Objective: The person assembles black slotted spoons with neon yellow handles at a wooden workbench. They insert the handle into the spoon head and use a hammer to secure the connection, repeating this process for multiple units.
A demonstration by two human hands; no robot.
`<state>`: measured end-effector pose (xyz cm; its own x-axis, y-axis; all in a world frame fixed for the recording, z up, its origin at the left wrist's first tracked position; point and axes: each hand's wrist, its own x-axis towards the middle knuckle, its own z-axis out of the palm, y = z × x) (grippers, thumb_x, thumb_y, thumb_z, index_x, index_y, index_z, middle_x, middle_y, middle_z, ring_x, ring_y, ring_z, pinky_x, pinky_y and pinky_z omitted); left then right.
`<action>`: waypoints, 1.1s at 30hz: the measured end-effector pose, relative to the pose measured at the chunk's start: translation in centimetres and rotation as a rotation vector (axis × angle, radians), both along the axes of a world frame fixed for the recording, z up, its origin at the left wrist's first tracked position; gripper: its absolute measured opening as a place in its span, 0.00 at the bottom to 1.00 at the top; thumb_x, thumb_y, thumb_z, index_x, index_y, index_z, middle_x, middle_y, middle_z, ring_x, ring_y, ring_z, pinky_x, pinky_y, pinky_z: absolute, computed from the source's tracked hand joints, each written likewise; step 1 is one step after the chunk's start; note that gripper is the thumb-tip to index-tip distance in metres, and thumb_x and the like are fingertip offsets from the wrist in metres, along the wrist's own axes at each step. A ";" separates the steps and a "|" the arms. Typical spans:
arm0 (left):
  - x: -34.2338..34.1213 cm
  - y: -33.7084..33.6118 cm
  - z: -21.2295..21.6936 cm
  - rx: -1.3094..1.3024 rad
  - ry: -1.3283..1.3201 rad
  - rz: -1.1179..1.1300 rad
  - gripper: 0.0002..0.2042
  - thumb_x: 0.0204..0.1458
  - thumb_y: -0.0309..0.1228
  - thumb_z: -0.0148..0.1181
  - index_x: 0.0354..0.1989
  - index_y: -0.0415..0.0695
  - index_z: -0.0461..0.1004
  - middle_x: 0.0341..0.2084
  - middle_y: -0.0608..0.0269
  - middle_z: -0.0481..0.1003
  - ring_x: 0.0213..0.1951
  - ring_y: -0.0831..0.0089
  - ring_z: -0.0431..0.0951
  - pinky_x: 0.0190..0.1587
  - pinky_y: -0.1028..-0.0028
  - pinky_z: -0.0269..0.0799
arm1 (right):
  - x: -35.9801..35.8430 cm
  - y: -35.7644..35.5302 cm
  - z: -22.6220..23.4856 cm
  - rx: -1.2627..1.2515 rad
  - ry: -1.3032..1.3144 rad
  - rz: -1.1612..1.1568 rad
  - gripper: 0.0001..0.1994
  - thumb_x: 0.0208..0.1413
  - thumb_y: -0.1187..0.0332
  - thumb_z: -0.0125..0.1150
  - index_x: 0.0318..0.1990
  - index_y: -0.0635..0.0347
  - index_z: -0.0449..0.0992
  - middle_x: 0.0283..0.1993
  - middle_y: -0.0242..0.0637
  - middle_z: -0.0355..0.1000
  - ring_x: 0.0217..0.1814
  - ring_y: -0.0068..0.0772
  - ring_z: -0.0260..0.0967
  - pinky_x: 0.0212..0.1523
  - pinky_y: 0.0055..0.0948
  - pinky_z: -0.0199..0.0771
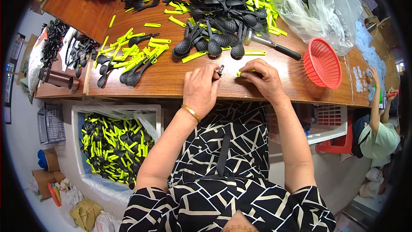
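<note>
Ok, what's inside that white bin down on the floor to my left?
The white bin is lined with clear plastic and filled with black slotted spoons with yellow-green handles. What lies beneath the top layer is covered, and so is the bottom.

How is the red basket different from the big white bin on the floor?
The red basket is small, round and lies tipped on its side on the wooden table; the white bin is large, boxy, plastic-lined and stands upright on the floor. The red basket looks empty; the white bin is heaped with black-and-yellow spoons. Both are open-topped containers.
</note>
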<state>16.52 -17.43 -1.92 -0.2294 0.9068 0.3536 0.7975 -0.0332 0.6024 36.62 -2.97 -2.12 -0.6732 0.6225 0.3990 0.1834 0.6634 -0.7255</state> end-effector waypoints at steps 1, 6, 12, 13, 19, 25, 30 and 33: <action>0.3 0.0 0.2 -0.053 0.019 -0.012 0.21 0.53 0.30 0.71 0.56 0.46 0.74 0.42 0.59 0.78 0.48 0.57 0.77 0.52 0.59 0.65 | 0.0 -0.1 0.1 -0.008 0.012 0.004 0.08 0.53 0.78 0.75 0.40 0.62 0.85 0.42 0.39 0.81 0.46 0.35 0.80 0.48 0.32 0.80; -1.0 0.1 -0.3 -0.108 0.207 0.184 0.22 0.53 0.38 0.73 0.53 0.46 0.76 0.46 0.56 0.73 0.55 0.55 0.72 0.54 0.56 0.64 | -0.4 -1.1 -0.1 -0.023 0.016 0.013 0.08 0.54 0.78 0.74 0.41 0.61 0.85 0.42 0.39 0.81 0.46 0.35 0.81 0.48 0.32 0.80; -1.2 -0.4 -0.2 -0.076 0.120 0.109 0.14 0.51 0.38 0.75 0.40 0.46 0.78 0.46 0.60 0.75 0.54 0.57 0.72 0.53 0.56 0.63 | -2.1 -2.2 0.3 -0.004 0.035 0.038 0.09 0.54 0.77 0.74 0.43 0.61 0.85 0.43 0.38 0.81 0.46 0.35 0.81 0.47 0.31 0.80; -0.9 -0.4 -0.3 -0.059 0.115 0.099 0.12 0.52 0.35 0.73 0.40 0.47 0.78 0.44 0.60 0.75 0.52 0.57 0.73 0.53 0.57 0.62 | -2.3 -2.4 0.4 -0.006 0.033 0.040 0.09 0.54 0.77 0.74 0.43 0.61 0.85 0.43 0.38 0.81 0.46 0.35 0.81 0.46 0.31 0.80; -0.3 -1.6 1.2 -0.261 -0.272 0.075 0.06 0.62 0.29 0.65 0.44 0.42 0.79 0.32 0.58 0.83 0.35 0.60 0.85 0.39 0.63 0.76 | -1.6 -2.9 1.4 -0.008 -0.011 0.048 0.11 0.55 0.77 0.73 0.46 0.57 0.86 0.42 0.37 0.80 0.44 0.35 0.80 0.45 0.31 0.81; -0.5 -2.9 1.6 -0.043 -0.091 -0.042 0.10 0.63 0.28 0.63 0.50 0.41 0.82 0.35 0.53 0.85 0.35 0.59 0.87 0.39 0.65 0.80 | -2.2 -3.2 3.0 0.084 -0.071 0.152 0.15 0.53 0.76 0.74 0.49 0.52 0.87 0.42 0.35 0.77 0.45 0.36 0.79 0.45 0.31 0.81; -1.0 -3.4 1.9 0.045 -0.028 -0.081 0.11 0.62 0.28 0.64 0.50 0.41 0.83 0.38 0.51 0.85 0.37 0.55 0.86 0.40 0.63 0.79 | -3.2 -3.5 3.7 0.060 -0.109 0.152 0.17 0.52 0.78 0.74 0.50 0.52 0.87 0.41 0.35 0.75 0.43 0.33 0.77 0.45 0.29 0.79; -1.4 -3.9 2.3 0.075 -0.007 -0.112 0.10 0.61 0.29 0.63 0.49 0.41 0.83 0.36 0.52 0.85 0.36 0.55 0.85 0.40 0.61 0.78 | -3.7 -4.2 4.0 0.053 -0.128 0.134 0.14 0.54 0.75 0.73 0.49 0.53 0.86 0.41 0.36 0.75 0.43 0.38 0.78 0.45 0.33 0.81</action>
<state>15.08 -21.31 0.40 -0.1303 0.8979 0.4204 0.7822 -0.1675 0.6001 32.95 -7.14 1.90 -0.7957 0.5047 0.3348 0.1796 0.7245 -0.6655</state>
